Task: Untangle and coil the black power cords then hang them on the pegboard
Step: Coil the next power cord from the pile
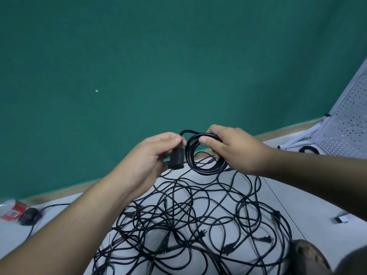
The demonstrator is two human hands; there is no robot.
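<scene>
While the coiled power cord (189, 155) hangs in the air above the far edge of the bench (297, 187), we judge the main risk to be the loops springing apart. Nothing binds them that we can see. Only one grip keeps the ring together, so any slackening there would let the turns slide and drop. They would fall onto the tangle of loose black cords (198, 215) spread across the bench just below, and the work would be undone.

A second risk is snagging. The bottom of the coil sits very close to the far strands of that tangle, and we cannot tell whether they touch. If a strand is caught in the ring, lifting away would drag the pile along. The free end is also loose, and its heavy connector (175, 160) could swing and unwind a turn if released.

The pegboard (345, 132) leans well apart to the right, with what looks like another coil (308, 150) at its foot. We cannot make out any hooks on it.

Our right hand (236, 151) is curled round the upper right of the ring, thumb laid across the front of the strands. Our left hand (147, 157) pinches the top of the connector between thumb and fingertips, just beside the coil, with a short arc of cord joining the two. Both forearms reach forward over the tangle.
</scene>
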